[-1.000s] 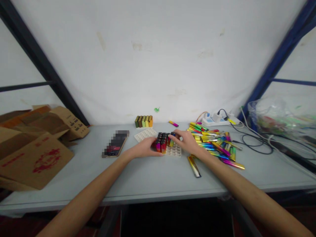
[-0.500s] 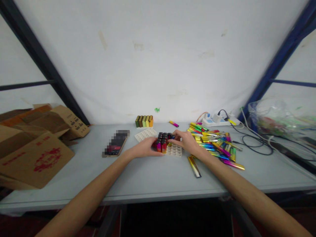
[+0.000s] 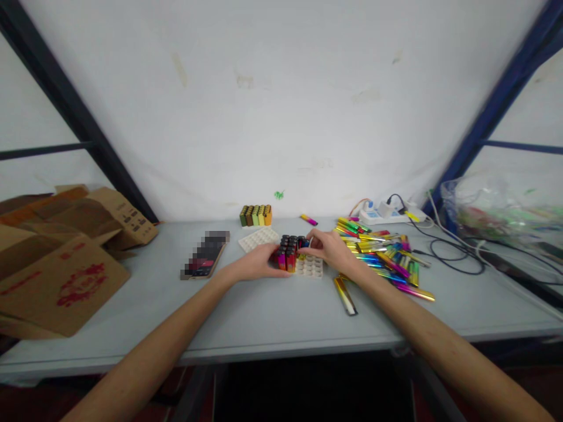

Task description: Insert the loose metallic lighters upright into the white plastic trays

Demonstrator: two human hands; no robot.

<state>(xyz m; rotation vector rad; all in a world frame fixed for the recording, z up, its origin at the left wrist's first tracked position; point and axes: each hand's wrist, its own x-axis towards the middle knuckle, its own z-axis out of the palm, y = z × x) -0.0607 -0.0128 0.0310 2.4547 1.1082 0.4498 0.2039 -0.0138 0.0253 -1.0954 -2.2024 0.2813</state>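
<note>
Evidently for steadiness, the left hand (image 3: 259, 262) cups upright lighters (image 3: 286, 262) in the white gridded tray (image 3: 310, 267) on the counter (image 3: 268, 322), while the right hand (image 3: 329, 247) pinches one lighter (image 3: 302, 241) between fingers at their right, seemingly for alignment.

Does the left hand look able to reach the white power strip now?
Probably not easily: the right hand and the shiny lighter pile lie between the left hand and the power strip.

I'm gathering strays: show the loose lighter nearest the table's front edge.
The gold-and-white lighter, its white part toward that edge; other loose ones lie farther back.
</note>
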